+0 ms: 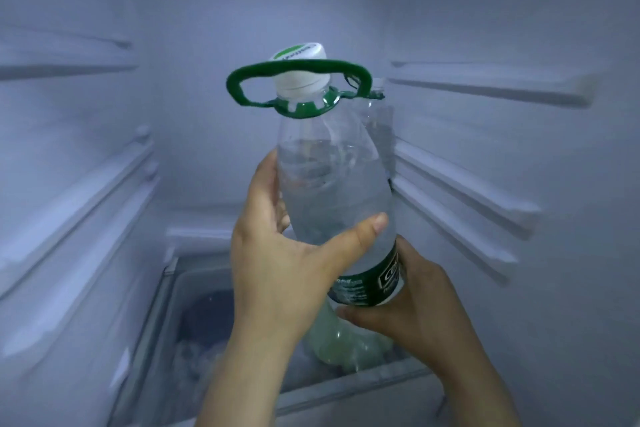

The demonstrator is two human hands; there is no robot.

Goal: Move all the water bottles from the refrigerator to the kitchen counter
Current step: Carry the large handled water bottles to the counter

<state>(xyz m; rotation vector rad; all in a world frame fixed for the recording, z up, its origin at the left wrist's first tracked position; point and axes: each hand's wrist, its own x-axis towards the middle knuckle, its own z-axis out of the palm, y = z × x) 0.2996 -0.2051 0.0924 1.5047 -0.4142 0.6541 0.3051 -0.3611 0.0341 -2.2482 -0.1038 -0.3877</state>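
Note:
A large clear water bottle (332, 191) with a white cap, a green carry handle at its neck and a dark green label low down is held inside the open refrigerator, leaning slightly left. My left hand (284, 267) grips its middle, thumb across the front. My right hand (412, 302) cups it from below and the right at the label. A second clear bottle (379, 128) stands right behind it, mostly hidden. The held bottle's base is hidden behind my hands.
The refrigerator's white walls carry shelf rails on the left (79, 198) and right (460, 198). Below sits a clear crisper drawer (166, 308) with pale bags and a dark item inside. A glass shelf edge (363, 385) runs under my hands.

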